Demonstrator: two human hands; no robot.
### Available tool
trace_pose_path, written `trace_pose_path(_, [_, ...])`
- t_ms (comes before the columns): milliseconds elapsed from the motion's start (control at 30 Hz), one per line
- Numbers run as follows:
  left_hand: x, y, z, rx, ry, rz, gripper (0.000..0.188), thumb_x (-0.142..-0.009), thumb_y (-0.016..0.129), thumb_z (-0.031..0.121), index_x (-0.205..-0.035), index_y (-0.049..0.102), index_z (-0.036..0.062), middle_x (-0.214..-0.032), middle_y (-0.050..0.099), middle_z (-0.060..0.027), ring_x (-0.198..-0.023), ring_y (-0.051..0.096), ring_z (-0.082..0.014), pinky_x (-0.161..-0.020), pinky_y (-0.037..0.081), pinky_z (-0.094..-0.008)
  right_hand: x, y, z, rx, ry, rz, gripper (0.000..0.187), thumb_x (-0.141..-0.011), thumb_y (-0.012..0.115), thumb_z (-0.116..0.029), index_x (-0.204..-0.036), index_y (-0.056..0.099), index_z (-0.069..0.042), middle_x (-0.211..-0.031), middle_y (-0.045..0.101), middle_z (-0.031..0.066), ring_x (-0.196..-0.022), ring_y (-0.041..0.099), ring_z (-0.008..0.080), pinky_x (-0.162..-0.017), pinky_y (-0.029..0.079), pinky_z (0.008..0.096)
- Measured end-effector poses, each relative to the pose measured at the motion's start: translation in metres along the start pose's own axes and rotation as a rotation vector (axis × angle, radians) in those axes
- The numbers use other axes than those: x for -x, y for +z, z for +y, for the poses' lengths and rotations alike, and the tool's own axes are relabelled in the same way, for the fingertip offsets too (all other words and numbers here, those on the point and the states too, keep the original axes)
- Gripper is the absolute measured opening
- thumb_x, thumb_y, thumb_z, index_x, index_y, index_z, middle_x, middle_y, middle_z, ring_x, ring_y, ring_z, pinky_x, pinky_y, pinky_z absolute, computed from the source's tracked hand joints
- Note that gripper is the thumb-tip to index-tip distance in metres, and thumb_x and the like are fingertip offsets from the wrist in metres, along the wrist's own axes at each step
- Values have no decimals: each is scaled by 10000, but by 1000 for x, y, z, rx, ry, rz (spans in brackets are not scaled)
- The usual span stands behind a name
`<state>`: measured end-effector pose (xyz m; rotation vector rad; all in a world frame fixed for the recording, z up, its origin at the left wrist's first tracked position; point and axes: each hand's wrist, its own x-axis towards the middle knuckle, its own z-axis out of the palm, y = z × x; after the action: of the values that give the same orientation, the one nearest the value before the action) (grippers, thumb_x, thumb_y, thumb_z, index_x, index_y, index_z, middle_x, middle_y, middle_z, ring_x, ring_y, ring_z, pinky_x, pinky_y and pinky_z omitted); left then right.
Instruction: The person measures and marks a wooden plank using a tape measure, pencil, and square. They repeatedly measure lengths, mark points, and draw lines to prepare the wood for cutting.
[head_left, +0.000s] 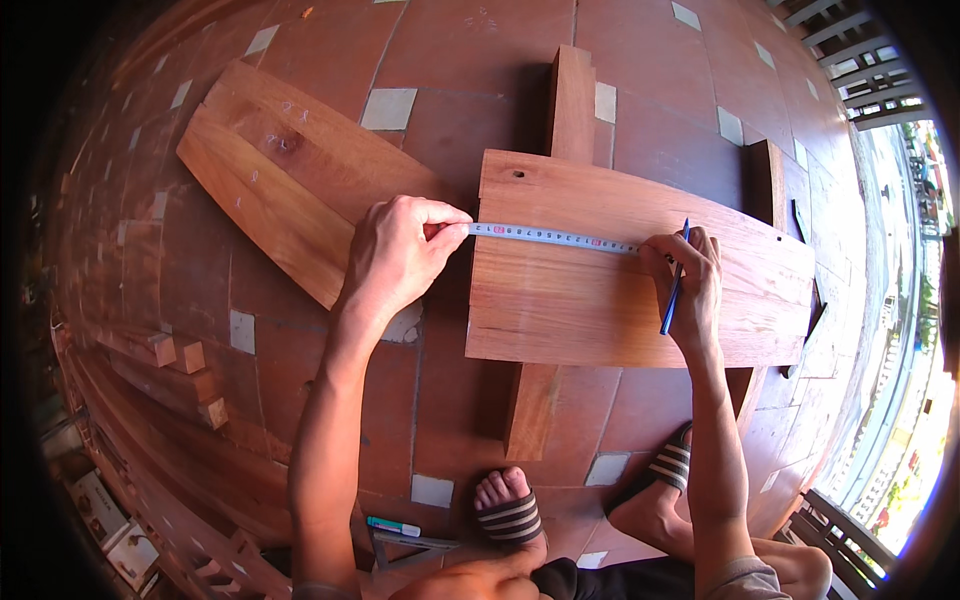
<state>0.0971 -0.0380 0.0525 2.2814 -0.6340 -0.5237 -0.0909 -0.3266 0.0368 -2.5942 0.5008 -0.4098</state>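
A reddish-brown wooden board lies flat, with a small dark slot near its far left corner. Across it, from the left edge toward the middle, stretches the pale blade of a tape measure. My left hand pinches the blade's left end, just beyond the board's edge. With its fingers closed over the other end of the visible blade, my right hand also holds a slim blue pen upright between its fingers. Whether the tape's case is inside that hand cannot be seen.
Wooden beams support the board. A second shaped board with chalk marks lies left, partly behind my left arm. Wood blocks sit farther left. A green-and-white marker lies by my sandalled foot on the tiled floor.
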Motion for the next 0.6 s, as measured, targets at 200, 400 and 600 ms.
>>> trace_pose_path(200, [1,2,1,22,12,3,154,-963,787,110,-1070,832,9,-944,808,-132,-744,691,-166,-714,553,-327,0,4,-5,-12,8,-1,100,-902,823,-145,-968,801,-74,-818,608,99,-871,544,300,-863,451,433])
trace_pose_path(400, [2,4,4,52,-6,14,140,-962,784,102,-1041,815,-9,-876,788,-107,-722,668,-142,-696,539,-315,2,-2,7,3,33,17,102,-897,831,-126,-970,797,-64,-833,590,102,-863,546,295,-842,454,433])
trace_pose_path(600, [1,5,2,66,-15,-5,124,-969,771,95,-1015,802,-16,-841,775,-87,-714,661,-116,-686,532,-307,11,-9,20,27,65,17,113,-910,833,-141,-973,791,-57,-836,585,96,-848,530,283,-831,447,425])
